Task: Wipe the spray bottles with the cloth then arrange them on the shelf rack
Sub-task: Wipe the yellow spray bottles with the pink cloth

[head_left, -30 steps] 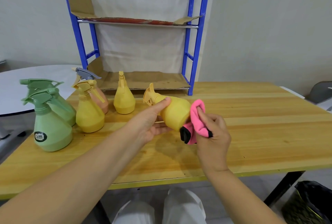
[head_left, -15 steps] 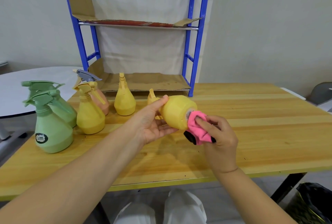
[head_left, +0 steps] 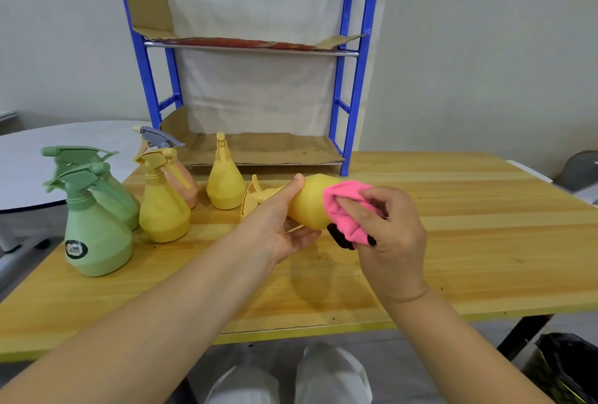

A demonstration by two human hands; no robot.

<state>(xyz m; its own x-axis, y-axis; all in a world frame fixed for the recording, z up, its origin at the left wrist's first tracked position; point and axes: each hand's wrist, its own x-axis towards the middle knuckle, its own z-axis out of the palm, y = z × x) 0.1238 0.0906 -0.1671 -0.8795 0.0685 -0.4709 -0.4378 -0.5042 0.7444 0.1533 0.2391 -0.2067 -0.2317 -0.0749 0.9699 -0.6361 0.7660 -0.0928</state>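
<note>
**While left hand point(head_left: 281, 229) grips bottle point(head_left: 309, 206), right hand point(head_left: 391, 235) presses cloth point(head_left: 343, 212) to it**

Held sideways above the table point(head_left: 469, 241), the yellow bottle has the left thumb over its neck and fingers curled beneath. The right fingers pinch the pink cloth against its wide end. Five other bottles point(head_left: 161, 209) stand to the left, before the blue rack point(head_left: 354, 80).

head view | single wide-angle | faces forward-down | table point(head_left: 485, 241) near | shelf rack point(head_left: 354, 112) farther back

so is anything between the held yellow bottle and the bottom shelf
Nothing visible does. The held yellow bottle is in front of the bottom shelf, which shows bare; the nearest standing bottle is off left.
</note>
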